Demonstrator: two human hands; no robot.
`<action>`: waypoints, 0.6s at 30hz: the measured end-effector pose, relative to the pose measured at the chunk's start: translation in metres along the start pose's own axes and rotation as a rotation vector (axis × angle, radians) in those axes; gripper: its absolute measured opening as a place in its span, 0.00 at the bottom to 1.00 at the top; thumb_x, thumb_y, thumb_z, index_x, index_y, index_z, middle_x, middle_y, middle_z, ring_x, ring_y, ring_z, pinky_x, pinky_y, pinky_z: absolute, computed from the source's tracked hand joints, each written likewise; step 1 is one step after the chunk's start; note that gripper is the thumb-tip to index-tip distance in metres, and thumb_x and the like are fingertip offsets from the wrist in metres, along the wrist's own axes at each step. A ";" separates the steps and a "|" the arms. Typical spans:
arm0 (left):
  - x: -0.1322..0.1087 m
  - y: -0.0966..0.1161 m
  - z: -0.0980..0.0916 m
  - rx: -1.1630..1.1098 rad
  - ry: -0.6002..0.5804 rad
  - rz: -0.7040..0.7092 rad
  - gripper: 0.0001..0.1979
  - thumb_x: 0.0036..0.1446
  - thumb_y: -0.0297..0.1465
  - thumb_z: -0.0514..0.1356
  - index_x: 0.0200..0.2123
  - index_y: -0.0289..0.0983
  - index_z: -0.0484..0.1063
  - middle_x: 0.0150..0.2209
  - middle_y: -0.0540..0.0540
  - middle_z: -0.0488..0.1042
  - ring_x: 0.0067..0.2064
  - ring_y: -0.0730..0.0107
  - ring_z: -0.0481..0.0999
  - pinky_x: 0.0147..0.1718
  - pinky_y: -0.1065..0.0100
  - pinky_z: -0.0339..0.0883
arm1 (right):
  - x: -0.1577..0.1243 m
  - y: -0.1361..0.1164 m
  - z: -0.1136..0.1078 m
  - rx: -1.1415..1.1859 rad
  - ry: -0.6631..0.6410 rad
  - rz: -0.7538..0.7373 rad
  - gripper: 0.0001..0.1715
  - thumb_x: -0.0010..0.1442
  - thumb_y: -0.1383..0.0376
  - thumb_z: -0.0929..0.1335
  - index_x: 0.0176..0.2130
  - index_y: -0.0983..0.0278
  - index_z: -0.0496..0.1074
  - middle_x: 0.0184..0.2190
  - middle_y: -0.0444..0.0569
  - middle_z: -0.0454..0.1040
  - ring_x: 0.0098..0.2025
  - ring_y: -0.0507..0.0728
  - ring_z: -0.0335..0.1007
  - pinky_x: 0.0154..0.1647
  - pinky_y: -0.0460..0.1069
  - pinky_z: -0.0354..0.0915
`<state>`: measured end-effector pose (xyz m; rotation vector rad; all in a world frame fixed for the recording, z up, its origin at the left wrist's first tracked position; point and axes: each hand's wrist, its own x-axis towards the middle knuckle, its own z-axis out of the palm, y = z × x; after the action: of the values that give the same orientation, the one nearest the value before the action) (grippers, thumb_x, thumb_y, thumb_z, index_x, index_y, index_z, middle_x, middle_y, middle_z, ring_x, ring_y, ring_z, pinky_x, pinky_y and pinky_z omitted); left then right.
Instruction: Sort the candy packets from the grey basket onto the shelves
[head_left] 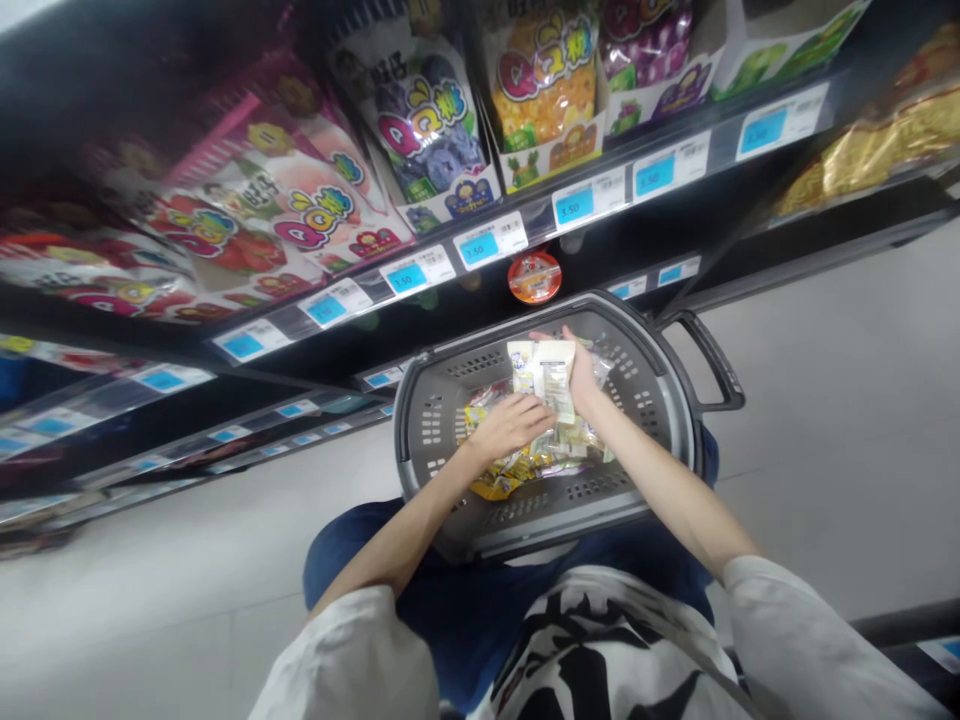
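A small white candy bag (546,372) with printed text is held over the grey shopping basket (409,440). My right hand (583,375) is closed around its right side, with the fingers partly hidden behind it. At the bag's lower left edge, my left hand (516,428) has its fingers curled onto the bag; the thumb is hidden. Beneath both hands, several snack packets lie in the basket, among them a yellow packet (499,485) and clear or pale ones at the right.
Ahead, a shelf holds gummy candy bags (431,110) in boxes above a strip of price tags (480,245). A red round-lidded tub (534,277) sits just beyond the basket. The basket's handle (712,365) sticks out at the right. Pale floor (840,400) extends to the right.
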<state>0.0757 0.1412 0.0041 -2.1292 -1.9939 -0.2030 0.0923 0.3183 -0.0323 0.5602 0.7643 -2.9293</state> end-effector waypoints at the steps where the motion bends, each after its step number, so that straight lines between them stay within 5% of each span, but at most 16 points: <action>1: 0.000 0.000 0.000 0.000 -0.001 -0.003 0.11 0.69 0.28 0.53 0.50 0.35 0.71 0.40 0.43 0.78 0.41 0.66 0.72 0.40 0.63 0.65 | 0.000 0.000 0.000 0.002 0.004 0.000 0.35 0.61 0.40 0.63 0.52 0.62 0.74 0.33 0.47 0.81 0.35 0.63 0.77 0.39 0.58 0.73; 5: -0.001 -0.001 0.000 -0.013 0.054 -0.014 0.10 0.68 0.27 0.54 0.50 0.33 0.70 0.33 0.45 0.75 0.39 0.66 0.72 0.39 0.63 0.67 | 0.000 -0.002 0.002 0.012 0.006 -0.017 0.34 0.61 0.41 0.63 0.52 0.62 0.74 0.35 0.47 0.82 0.37 0.63 0.78 0.40 0.58 0.73; 10: -0.002 0.002 -0.002 -0.226 0.189 -0.174 0.11 0.68 0.26 0.53 0.50 0.36 0.71 0.41 0.42 0.78 0.47 0.65 0.76 0.47 0.62 0.71 | -0.002 0.000 0.012 -0.029 0.046 -0.150 0.29 0.59 0.44 0.65 0.48 0.60 0.76 0.36 0.47 0.81 0.41 0.61 0.76 0.40 0.54 0.71; 12: 0.001 0.004 -0.003 -0.344 0.321 -0.356 0.09 0.67 0.28 0.55 0.47 0.38 0.73 0.41 0.42 0.78 0.45 0.67 0.78 0.46 0.64 0.73 | -0.003 0.001 0.015 -0.101 0.106 -0.282 0.21 0.57 0.48 0.69 0.43 0.58 0.78 0.36 0.44 0.80 0.43 0.59 0.74 0.42 0.51 0.69; 15: 0.008 0.007 -0.005 -0.568 0.575 -0.807 0.06 0.65 0.32 0.59 0.42 0.37 0.72 0.37 0.45 0.78 0.39 0.69 0.79 0.41 0.67 0.73 | -0.005 -0.002 0.018 -0.272 0.240 -0.486 0.12 0.52 0.54 0.74 0.34 0.58 0.76 0.32 0.40 0.77 0.39 0.54 0.71 0.41 0.47 0.66; 18: 0.014 0.004 -0.007 -0.867 0.749 -1.153 0.13 0.62 0.39 0.62 0.42 0.37 0.69 0.36 0.45 0.78 0.36 0.70 0.79 0.36 0.70 0.73 | -0.009 -0.010 0.020 -0.345 0.299 -0.542 0.15 0.48 0.55 0.77 0.31 0.60 0.74 0.29 0.41 0.76 0.34 0.53 0.70 0.38 0.47 0.65</action>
<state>0.0814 0.1522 0.0144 -0.5316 -2.4601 -1.9279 0.0928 0.3168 -0.0085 0.8828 1.6510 -3.0776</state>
